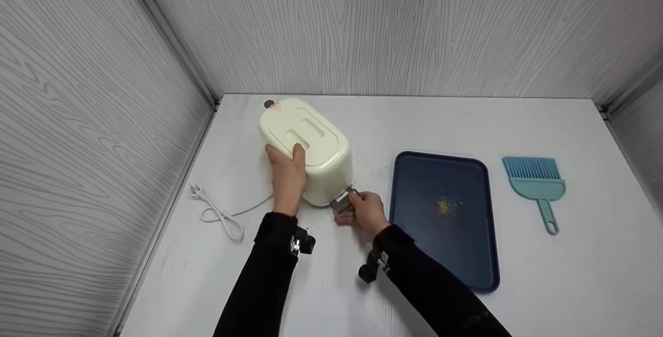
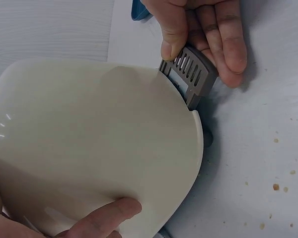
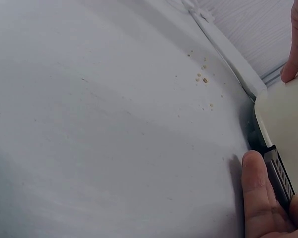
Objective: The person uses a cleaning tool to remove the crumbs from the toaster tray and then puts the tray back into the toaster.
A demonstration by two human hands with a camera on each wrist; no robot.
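A cream toaster stands at an angle on the left half of the table, its two-grooved cover facing up. My left hand grips its near left side, thumb towards the top; in the left wrist view a finger presses against the smooth wall. At the toaster's near lower end, my right hand pinches the slotted grey end of a crumb tray between thumb and fingers. That end sticks out from the base; the inner part of the tray is hidden inside the toaster.
Right of the toaster lies a dark blue tray with yellowish crumbs. Beyond it is a teal brush with a dustpan. The white cord and plug lie at left. Loose crumbs dot the table, bounded by walls.
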